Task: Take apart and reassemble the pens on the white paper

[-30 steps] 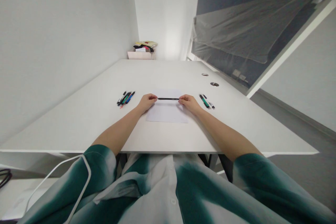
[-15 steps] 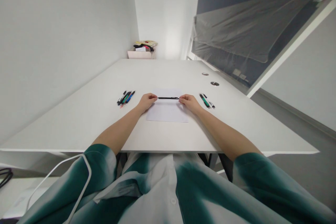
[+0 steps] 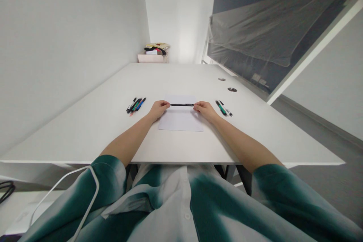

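A black pen [image 3: 182, 104] is held level above a white sheet of paper [image 3: 180, 121]. My left hand [image 3: 159, 109] pinches its left end, and my right hand [image 3: 204, 110] pinches the right end. To the left of my left hand lies a group of several pens [image 3: 136, 106], black, green, red and blue. Beyond my right hand, a green and black pen [image 3: 221, 108] lies beside a clear and black pen [image 3: 226, 109].
All of this is on a white table [image 3: 181, 79]. At its far end stands a pale box [image 3: 151, 58] with cloth-like items on top. Two round cable holes [image 3: 232, 89] are at the right. A dark panel under plastic [image 3: 255, 30] rises along the right side.
The pen seems slightly rotated between my fingers, its clip now showing differently near the right end. Both hands stay in place.
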`<act>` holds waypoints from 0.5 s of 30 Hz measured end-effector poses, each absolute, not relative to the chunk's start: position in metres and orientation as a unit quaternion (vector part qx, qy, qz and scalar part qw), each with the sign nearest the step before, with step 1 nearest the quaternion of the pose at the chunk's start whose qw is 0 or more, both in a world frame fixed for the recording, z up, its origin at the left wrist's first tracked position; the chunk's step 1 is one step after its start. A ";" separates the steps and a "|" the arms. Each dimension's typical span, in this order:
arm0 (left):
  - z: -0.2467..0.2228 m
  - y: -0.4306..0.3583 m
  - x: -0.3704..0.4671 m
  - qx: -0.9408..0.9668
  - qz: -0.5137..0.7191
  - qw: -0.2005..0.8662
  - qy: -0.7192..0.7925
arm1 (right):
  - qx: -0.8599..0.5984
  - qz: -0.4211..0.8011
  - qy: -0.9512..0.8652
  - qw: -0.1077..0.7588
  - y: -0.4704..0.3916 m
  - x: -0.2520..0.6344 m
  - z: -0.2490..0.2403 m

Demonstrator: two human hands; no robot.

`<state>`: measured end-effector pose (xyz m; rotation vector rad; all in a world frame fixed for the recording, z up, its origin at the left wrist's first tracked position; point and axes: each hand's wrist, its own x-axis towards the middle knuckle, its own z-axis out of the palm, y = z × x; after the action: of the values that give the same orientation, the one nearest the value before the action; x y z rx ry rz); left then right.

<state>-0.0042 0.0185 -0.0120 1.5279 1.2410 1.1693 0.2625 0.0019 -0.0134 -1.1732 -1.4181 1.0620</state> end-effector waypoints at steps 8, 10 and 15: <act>-0.013 0.019 -0.004 0.610 0.467 0.410 0.492 | -0.491 0.430 -0.580 0.487 0.001 0.262 -0.012; -0.012 0.018 -0.004 0.611 0.467 0.409 0.491 | -0.491 0.427 -0.583 0.487 0.001 0.262 -0.012; -0.010 0.017 -0.004 0.614 0.464 0.407 0.492 | -0.487 0.433 -0.579 0.489 0.002 0.262 -0.013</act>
<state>-0.0037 0.0166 -0.0099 1.5473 1.2412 1.1697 0.2618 0.0019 -0.0126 -1.1847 -1.4082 1.0527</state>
